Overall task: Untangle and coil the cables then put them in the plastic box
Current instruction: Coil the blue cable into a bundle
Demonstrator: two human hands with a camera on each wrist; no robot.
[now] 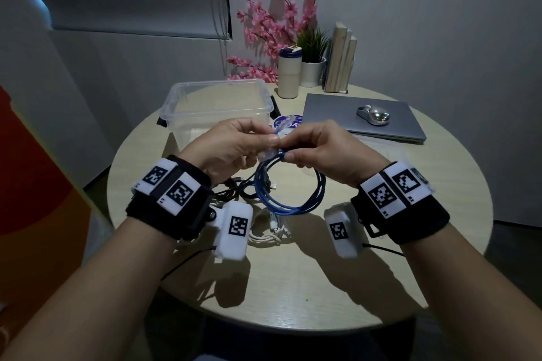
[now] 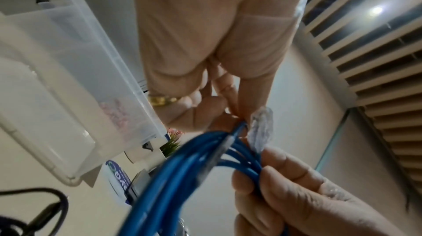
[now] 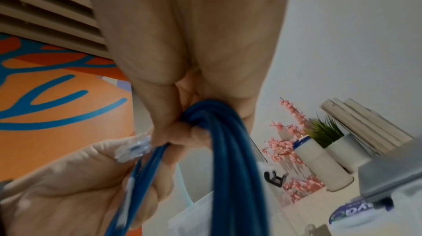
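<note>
Head: blue cable (image 1: 289, 196) coiled in loops, centre frame, pinched at top by left hand (image 1: 225, 149) and right hand (image 1: 325, 155); box (image 1: 217, 105) above-left, contents unclear.
Left wrist: clear plug (image 2: 261, 129) (unseen overhead) at fingertips.
Right wrist: loops bunched under curled fingers (image 3: 182, 133).
</note>
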